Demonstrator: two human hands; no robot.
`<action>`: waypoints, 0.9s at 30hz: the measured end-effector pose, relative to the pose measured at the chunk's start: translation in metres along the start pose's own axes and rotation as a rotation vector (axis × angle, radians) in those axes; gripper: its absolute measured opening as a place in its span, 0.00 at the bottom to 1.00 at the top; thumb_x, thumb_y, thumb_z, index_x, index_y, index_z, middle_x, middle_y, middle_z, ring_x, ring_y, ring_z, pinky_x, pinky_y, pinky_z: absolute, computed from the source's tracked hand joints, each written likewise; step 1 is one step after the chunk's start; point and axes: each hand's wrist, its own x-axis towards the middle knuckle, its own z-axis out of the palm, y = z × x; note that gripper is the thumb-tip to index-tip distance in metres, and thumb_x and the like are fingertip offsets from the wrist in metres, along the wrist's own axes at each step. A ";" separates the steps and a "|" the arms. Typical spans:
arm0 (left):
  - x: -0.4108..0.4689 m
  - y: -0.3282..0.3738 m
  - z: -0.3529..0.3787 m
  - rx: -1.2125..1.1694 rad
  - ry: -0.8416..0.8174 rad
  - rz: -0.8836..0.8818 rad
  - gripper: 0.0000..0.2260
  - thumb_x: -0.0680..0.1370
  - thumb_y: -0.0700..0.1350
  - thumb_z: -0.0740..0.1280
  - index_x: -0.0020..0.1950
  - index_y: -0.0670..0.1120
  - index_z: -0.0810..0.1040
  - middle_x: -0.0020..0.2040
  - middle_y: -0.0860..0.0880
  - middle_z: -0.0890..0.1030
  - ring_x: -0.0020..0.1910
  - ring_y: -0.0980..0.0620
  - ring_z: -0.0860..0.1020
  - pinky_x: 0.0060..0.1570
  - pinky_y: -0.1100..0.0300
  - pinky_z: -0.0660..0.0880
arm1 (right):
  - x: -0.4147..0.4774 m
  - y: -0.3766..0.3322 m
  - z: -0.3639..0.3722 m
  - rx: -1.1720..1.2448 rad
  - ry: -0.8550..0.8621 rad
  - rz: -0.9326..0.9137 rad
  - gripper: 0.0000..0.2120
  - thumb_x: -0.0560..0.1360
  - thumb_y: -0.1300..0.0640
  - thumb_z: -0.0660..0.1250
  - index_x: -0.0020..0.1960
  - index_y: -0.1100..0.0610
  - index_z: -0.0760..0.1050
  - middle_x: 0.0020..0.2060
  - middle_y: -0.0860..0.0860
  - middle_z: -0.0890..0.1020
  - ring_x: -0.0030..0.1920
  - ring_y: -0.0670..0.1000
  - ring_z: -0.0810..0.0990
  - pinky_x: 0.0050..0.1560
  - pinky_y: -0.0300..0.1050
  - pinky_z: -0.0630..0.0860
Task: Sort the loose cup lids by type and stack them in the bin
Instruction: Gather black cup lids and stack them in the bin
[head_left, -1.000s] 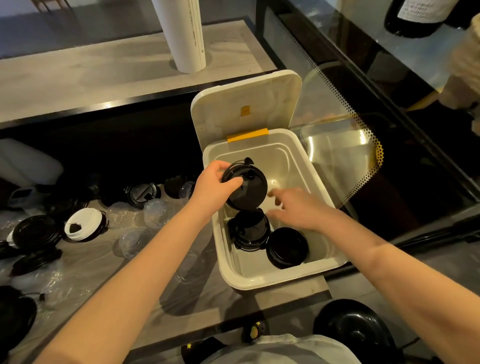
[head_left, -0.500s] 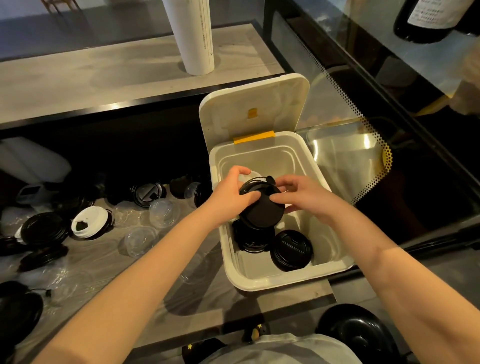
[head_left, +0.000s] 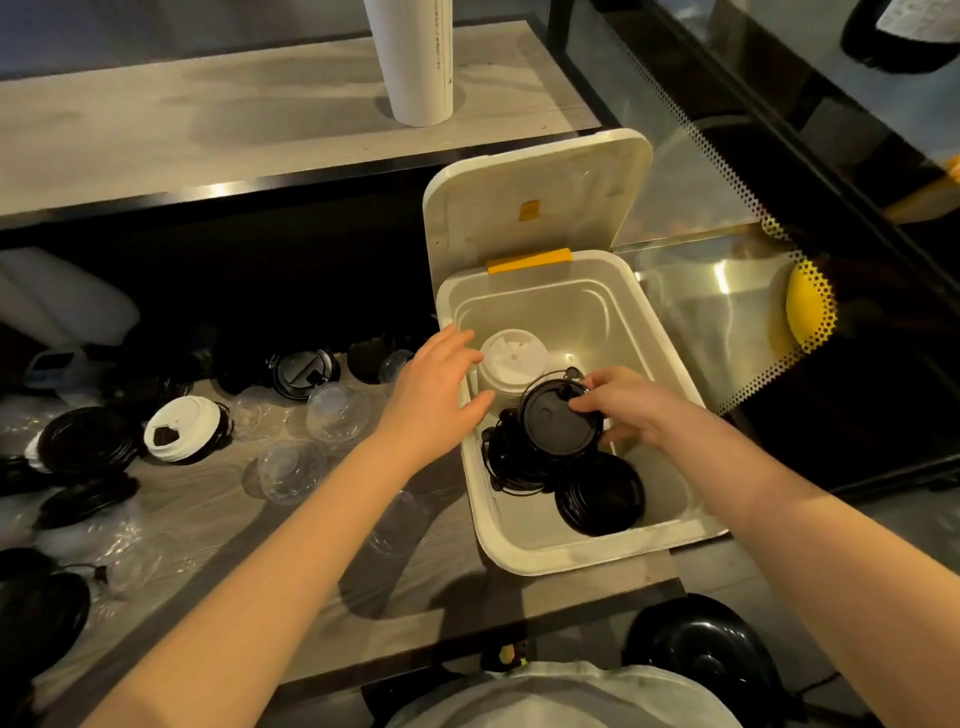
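R hand (head_left: 631, 410) pinches a black lid (head_left: 558, 423) by its right edge, fingers & thumb curled on the rim. The lid is tilted, top side up toward the camera. It's inside the white bin (head_left: 670, 374), just above a stack of black lids (head_left: 501, 465) by the bin's left wall. Can't tell if it touches that stack.

L hand (head_left: 439, 395) holds nothing. Its fingers are straight & a bit spread, palm down, over the bin's left rim. Can't tell if it touches the rim.

Also in the bin: a white lid stack (head_left: 511, 358) behind the black ones, & a second black stack (head_left: 600, 493) at the front, just beside the first. The bin's flip top (head_left: 535, 208) stands up at the back w/ a yellow strip (head_left: 530, 260) at the hinge.

Left of the bin, loose lids lie about on the wood shelf (head_left: 218, 499). There's a white lid (head_left: 187, 421) on top of a black one, a black lid w/ a flap (head_left: 304, 369), clear lids (head_left: 337, 415) near them, & more black lids (head_left: 85, 441) far left. A white tube (head_left: 415, 57) stands on the upper shelf (head_left: 208, 130), well apart from the bin.
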 end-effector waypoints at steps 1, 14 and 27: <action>-0.001 0.000 0.000 -0.002 -0.002 -0.001 0.20 0.77 0.49 0.66 0.67 0.44 0.72 0.74 0.47 0.65 0.76 0.50 0.55 0.72 0.52 0.55 | -0.001 -0.003 -0.002 -0.009 0.028 -0.015 0.03 0.76 0.64 0.64 0.47 0.58 0.72 0.42 0.54 0.76 0.44 0.52 0.76 0.32 0.44 0.74; 0.024 0.019 -0.007 0.216 -0.208 0.196 0.18 0.77 0.51 0.63 0.65 0.45 0.73 0.62 0.48 0.76 0.63 0.48 0.72 0.68 0.53 0.57 | -0.001 0.003 -0.006 0.608 -0.230 0.224 0.09 0.77 0.65 0.55 0.49 0.60 0.73 0.35 0.55 0.84 0.36 0.52 0.84 0.40 0.52 0.81; 0.035 0.036 0.003 0.519 -0.417 0.268 0.11 0.77 0.50 0.61 0.53 0.45 0.75 0.51 0.46 0.78 0.52 0.45 0.76 0.55 0.53 0.63 | 0.016 0.012 0.031 0.096 0.089 0.083 0.10 0.78 0.63 0.60 0.59 0.59 0.71 0.48 0.57 0.76 0.49 0.56 0.76 0.42 0.48 0.76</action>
